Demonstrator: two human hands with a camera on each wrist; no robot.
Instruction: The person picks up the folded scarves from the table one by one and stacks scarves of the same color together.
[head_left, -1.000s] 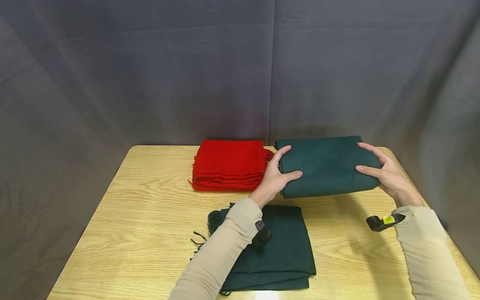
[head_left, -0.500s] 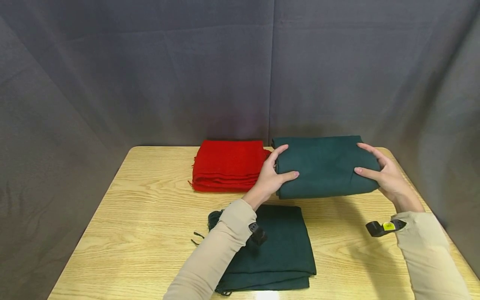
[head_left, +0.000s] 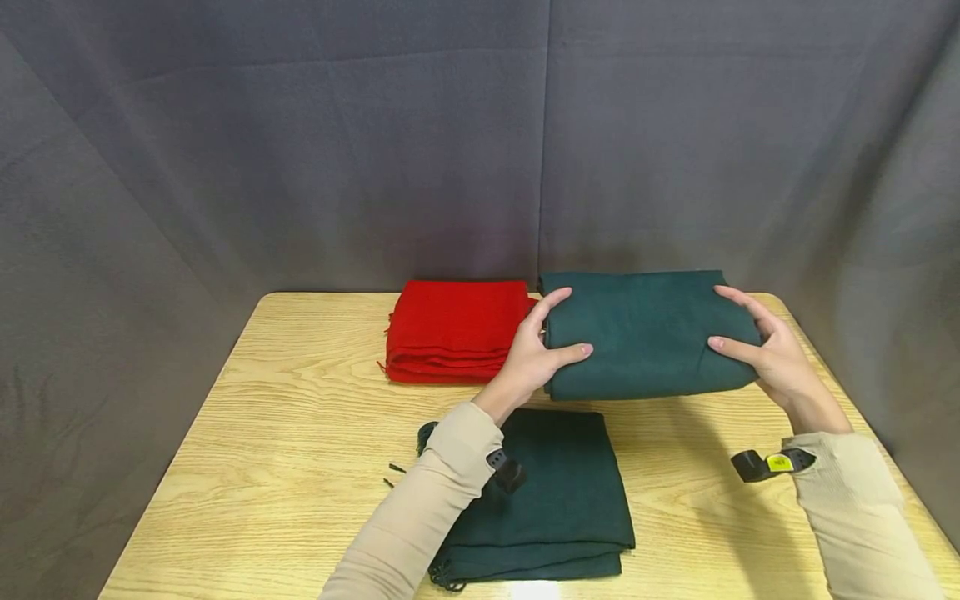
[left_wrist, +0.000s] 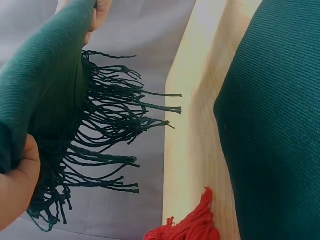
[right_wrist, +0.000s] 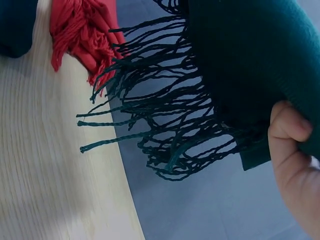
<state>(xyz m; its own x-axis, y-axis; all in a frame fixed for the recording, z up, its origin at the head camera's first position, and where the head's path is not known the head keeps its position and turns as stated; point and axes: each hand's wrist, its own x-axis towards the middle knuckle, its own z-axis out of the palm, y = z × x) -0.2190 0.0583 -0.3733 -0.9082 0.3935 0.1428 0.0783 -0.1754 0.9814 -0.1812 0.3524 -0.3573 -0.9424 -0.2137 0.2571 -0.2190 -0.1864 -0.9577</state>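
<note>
A folded dark green fringed scarf (head_left: 645,333) is held up over the back right of the table. My left hand (head_left: 536,354) grips its left end, thumb on the near face and fingers round the edge. At the other end my right hand (head_left: 776,354) grips it the same way. Long twisted fringe (left_wrist: 110,110) hangs from the underside in the left wrist view, and the right wrist view shows the same fringe (right_wrist: 170,100). Beside my left hand, a folded red scarf (head_left: 457,329) lies at the table's back edge.
Another folded dark green scarf (head_left: 555,492) lies on the wooden table (head_left: 285,450) near the front, partly under my left forearm. A grey curtain (head_left: 375,150) hangs behind the table and at both sides.
My left hand and the left end of the held scarf have moved slightly left, overlapping more of the red scarf's right side. The right hand stays nearly in place.
</note>
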